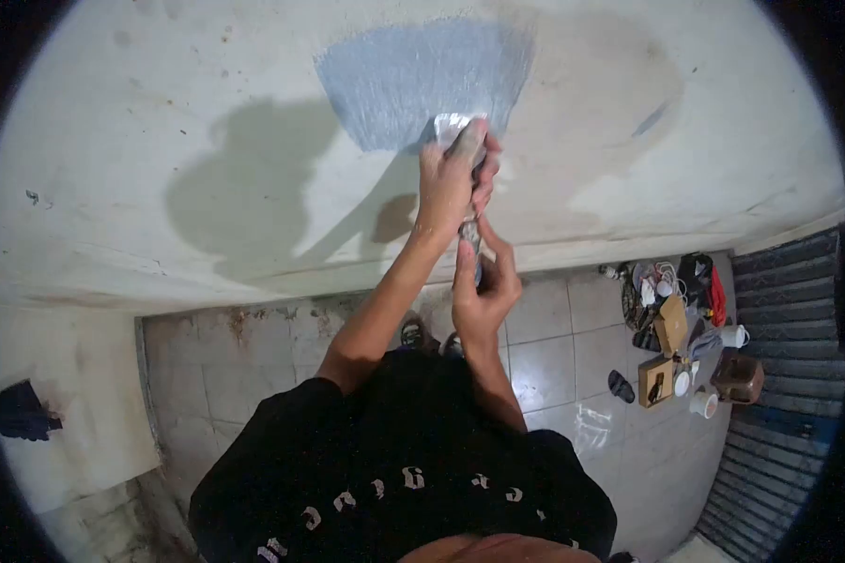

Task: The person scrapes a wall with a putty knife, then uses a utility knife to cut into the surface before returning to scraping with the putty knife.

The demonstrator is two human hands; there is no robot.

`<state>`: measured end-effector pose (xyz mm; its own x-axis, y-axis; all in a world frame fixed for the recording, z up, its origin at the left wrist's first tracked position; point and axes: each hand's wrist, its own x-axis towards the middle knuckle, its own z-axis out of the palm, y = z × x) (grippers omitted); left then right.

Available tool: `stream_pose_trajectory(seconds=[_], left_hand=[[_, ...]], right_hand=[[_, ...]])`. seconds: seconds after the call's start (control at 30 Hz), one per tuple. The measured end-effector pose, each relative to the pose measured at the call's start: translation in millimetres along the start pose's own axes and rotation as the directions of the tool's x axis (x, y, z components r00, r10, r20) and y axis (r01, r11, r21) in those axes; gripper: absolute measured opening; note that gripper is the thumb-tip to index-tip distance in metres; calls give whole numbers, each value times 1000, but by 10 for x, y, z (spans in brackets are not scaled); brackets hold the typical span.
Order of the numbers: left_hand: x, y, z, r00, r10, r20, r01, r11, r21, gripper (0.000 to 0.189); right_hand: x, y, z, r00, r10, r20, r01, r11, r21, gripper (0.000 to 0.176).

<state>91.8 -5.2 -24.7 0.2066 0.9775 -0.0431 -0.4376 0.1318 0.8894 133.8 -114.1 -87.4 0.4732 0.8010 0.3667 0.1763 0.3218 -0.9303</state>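
Note:
My left hand (451, 178) is wrapped round the upper part of a scraper (453, 124), its wide metal blade against the wall (554, 169) at the lower edge of a grey-blue patch (422, 75). Just below, my right hand (485, 286) closes its fingers round the lower end of the scraper's handle (469, 239). Both hands are near each other in front of the wall. Parts of the handle are hidden behind the fingers.
Tiled floor (545, 366) lies below the wall. At the right are a cardboard box (671, 324), white tubs (703, 403), a brown container (738, 377), a dark slipper (621, 386) and a metal shutter (779, 347). A dark cloth (19, 411) hangs at the left.

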Motion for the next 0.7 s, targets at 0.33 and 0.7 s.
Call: stream_pose_trajectory(seconds=[0.33,0.7], left_hand=[[65,11,19,1000,23,-15,-23,998,-50,37],[38,147,188,995,96,-28,-97,994,-54,38]], right_hand=[[50,86,-1,996,-84,-31,83,996,-30,32],[196,-139,-84,1000,-29,1,29,999,15,32]])
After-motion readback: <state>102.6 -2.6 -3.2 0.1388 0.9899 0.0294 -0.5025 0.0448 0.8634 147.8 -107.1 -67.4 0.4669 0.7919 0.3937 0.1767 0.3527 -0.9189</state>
